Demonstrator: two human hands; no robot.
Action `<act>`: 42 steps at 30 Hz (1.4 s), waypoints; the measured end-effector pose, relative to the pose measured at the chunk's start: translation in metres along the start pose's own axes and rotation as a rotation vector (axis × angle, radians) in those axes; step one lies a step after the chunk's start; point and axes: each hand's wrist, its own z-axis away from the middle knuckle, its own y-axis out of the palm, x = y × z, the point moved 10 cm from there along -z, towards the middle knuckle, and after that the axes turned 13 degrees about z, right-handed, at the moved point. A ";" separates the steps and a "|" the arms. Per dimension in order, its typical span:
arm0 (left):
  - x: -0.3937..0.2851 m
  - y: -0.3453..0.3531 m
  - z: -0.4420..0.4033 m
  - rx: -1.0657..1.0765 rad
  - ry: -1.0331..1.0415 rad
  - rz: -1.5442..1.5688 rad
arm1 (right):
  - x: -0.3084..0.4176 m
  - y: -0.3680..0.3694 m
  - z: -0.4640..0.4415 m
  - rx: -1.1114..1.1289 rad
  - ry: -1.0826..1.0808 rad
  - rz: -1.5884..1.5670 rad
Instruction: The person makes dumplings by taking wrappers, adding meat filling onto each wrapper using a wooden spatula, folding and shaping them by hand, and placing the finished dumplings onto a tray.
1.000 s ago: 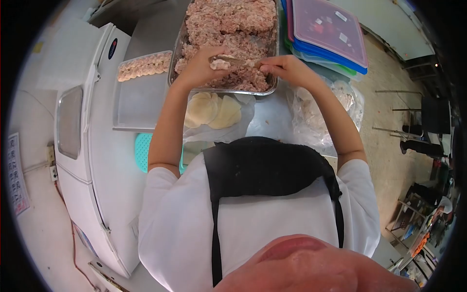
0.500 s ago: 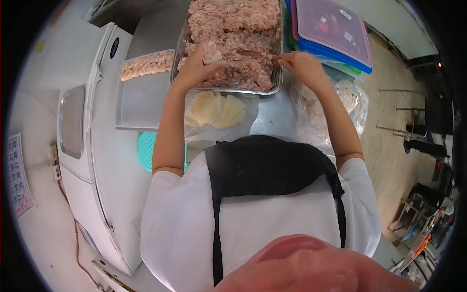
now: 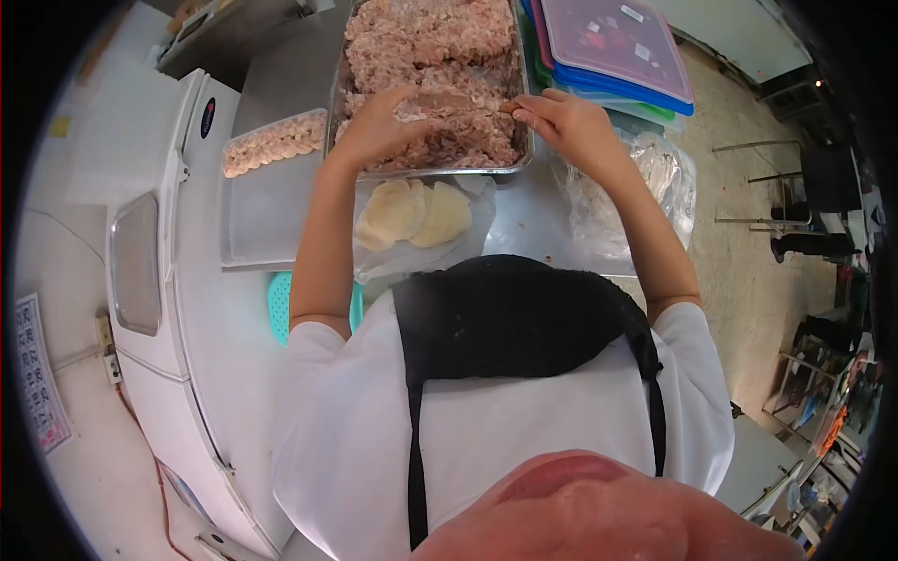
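A metal tray (image 3: 526, 150) full of pinkish minced filling (image 3: 430, 33) lies at the top centre. Over its left part, my left hand (image 3: 385, 126) is curled round a small wrapper with filling, mostly hidden by the fingers. My right hand (image 3: 561, 122), at the tray's right edge, pinches the handle end of a flat spatula (image 3: 449, 100), whose blade reaches to my left hand. Below the tray, round pale dough wrappers (image 3: 412, 213) lie on plastic. Rows of filled pieces (image 3: 274, 142) sit on a flat tray (image 3: 267, 220) to the left.
Coloured lids (image 3: 617, 47) are stacked right of the filling tray. A clear plastic bag (image 3: 645, 196) with pale contents lies below them. A turquoise basket (image 3: 279, 307) shows beside my left arm. A white refrigerator (image 3: 224, 374) stands at the left, and stools stand on the floor at the right.
The spatula first moved from my left hand into the filling, and is now back at my left hand. The view has shifted slightly.
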 end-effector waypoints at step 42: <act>0.061 -0.144 0.124 0.294 0.197 0.341 | 0.234 0.034 -0.030 -0.071 0.093 0.163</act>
